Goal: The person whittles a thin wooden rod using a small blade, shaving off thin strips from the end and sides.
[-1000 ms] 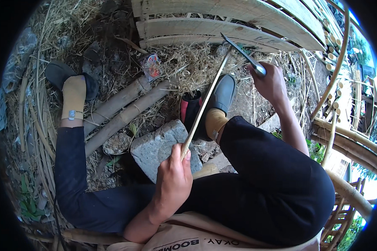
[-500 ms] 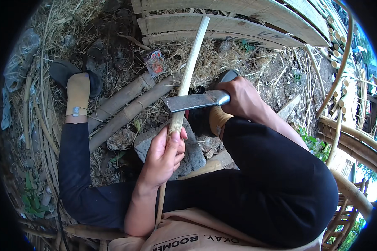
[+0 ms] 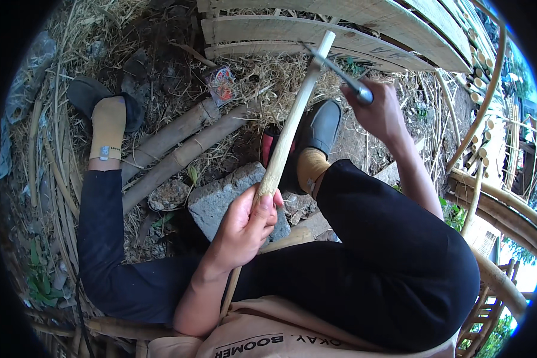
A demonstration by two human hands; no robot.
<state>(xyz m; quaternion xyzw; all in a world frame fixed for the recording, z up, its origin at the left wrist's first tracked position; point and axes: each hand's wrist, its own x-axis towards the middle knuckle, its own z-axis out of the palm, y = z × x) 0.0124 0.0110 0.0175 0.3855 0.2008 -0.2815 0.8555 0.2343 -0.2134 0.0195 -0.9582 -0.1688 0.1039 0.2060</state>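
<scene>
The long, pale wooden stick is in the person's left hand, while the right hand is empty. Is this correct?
Not quite: the right hand holds a grey metal-bladed tool, as the head view shows. The long, pale wooden stick is in the left hand.

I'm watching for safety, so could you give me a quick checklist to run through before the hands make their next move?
1. Left hand has a firm hold: ok, fingers and thumb close around the pale stick.
2. Right hand has the knife by its handle end: ok.
3. Left hand clear of the blade: ok, the blade is near the stick's far end, the hand much lower down.
4. Gloves worn: not ok, both hands are bare.
5. Blade touching the stick: cannot tell, they overlap in this one view.
6. Edge sharp: cannot tell from this picture.
</scene>
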